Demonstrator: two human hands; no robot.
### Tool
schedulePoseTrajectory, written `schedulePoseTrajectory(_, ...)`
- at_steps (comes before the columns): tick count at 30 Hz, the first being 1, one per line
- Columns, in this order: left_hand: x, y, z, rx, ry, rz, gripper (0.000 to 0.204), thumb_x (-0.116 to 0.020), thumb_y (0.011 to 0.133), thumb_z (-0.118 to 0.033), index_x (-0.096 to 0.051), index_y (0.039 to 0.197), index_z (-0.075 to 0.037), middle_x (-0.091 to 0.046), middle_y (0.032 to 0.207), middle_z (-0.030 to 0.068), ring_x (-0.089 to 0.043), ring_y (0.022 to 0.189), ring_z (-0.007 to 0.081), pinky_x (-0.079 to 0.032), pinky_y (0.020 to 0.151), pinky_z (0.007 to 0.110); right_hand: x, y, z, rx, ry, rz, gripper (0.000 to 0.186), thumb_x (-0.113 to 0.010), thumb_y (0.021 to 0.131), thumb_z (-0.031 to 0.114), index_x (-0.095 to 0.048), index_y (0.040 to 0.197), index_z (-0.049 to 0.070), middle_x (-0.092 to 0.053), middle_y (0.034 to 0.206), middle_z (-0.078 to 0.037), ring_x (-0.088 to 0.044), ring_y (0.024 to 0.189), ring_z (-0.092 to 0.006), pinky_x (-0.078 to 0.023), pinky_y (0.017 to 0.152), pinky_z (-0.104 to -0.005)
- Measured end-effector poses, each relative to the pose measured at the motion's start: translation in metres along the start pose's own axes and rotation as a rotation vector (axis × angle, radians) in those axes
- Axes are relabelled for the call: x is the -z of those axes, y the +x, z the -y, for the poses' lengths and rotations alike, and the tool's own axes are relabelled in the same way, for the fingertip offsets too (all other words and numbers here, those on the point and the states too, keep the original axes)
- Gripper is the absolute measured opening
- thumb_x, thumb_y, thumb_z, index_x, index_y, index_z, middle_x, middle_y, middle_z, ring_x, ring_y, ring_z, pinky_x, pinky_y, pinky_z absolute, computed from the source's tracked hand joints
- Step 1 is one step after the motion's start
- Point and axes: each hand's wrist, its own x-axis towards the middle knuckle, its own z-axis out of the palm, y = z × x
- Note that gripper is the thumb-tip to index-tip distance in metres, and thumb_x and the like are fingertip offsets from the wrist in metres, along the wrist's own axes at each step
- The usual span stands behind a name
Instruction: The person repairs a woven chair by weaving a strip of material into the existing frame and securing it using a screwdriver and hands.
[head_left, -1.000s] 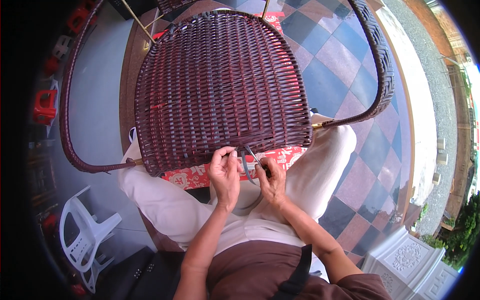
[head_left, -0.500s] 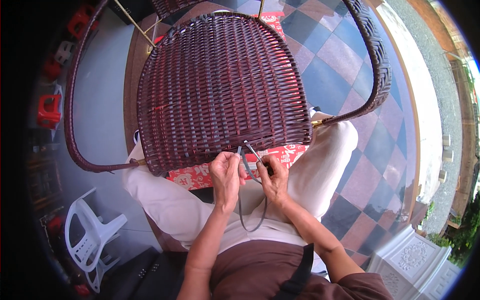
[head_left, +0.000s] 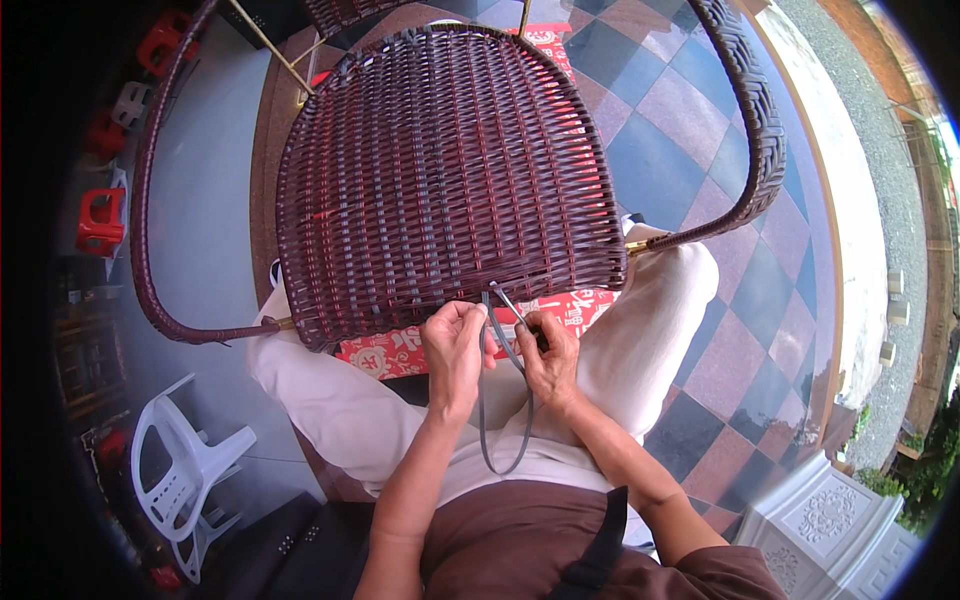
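A dark brown-red woven wicker chair point(head_left: 440, 170) rests between my knees, its seat panel toward me. At the seat's near edge, my left hand point(head_left: 456, 350) pinches a flat grey weaving strip point(head_left: 484, 410) close to the weave. The strip hangs in a long loop over my lap and runs up past my right hand point(head_left: 550, 360). That hand is closed around a screwdriver-like tool point(head_left: 505, 302) with a thin metal shaft; its dark handle is mostly hidden in the palm. The tool's tip touches or enters the weave just right of the strip.
Curved woven armrests point(head_left: 765, 150) arch out on both sides of the seat. Red patterned cloth point(head_left: 400, 350) lies beneath the chair. At the left stand a white plastic chair point(head_left: 185, 470) and a red stool point(head_left: 100, 222). Checkered floor tiles point(head_left: 650, 160) stretch to the right, near a carved white pedestal point(head_left: 830, 515).
The strip's loop hangs slightly lower and rounder over my lap. Both hands stay nearly in place, with the tool still at the seat's edge.
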Motion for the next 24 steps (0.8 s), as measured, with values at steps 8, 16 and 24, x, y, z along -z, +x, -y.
schedulePoseTrajectory(8,0.001,0.002,0.002,0.038,-0.016,-0.007,0.021,-0.058,0.089,-0.021,-0.057,0.076,-0.004,-0.050,0.050,-0.0004,-0.042,0.035,0.0059,-0.032,0.033,0.018,0.000,0.000,0.000,0.010,-0.001,-0.001,0.008,-0.063,0.079,0.004,-0.056,0.084,0.001,-0.055,0.062,-0.012,-0.055,0.052,-0.0222,-0.043,0.050,-0.0316)
schedulePoseTrajectory(16,-0.011,-0.001,0.016,-0.131,-0.064,-0.071,0.020,-0.053,0.092,-0.016,-0.055,0.080,0.000,-0.052,0.055,0.0003,-0.045,0.041,0.0042,-0.036,0.037,0.018,0.000,0.001,0.003,0.051,-0.026,-0.017,0.008,-0.063,0.079,0.004,-0.056,0.083,0.001,-0.056,0.064,-0.013,-0.055,0.052,-0.0234,-0.043,0.051,-0.0322)
schedulePoseTrajectory(24,-0.022,0.007,0.028,-0.196,-0.181,-0.123,0.020,-0.052,0.093,-0.015,-0.051,0.079,-0.002,-0.052,0.054,0.0010,-0.044,0.040,0.0050,-0.033,0.036,0.019,0.001,0.002,0.004,0.082,-0.043,-0.029,0.008,-0.063,0.079,0.005,-0.057,0.084,0.002,-0.056,0.065,-0.013,-0.056,0.054,-0.0240,-0.044,0.052,-0.0331)
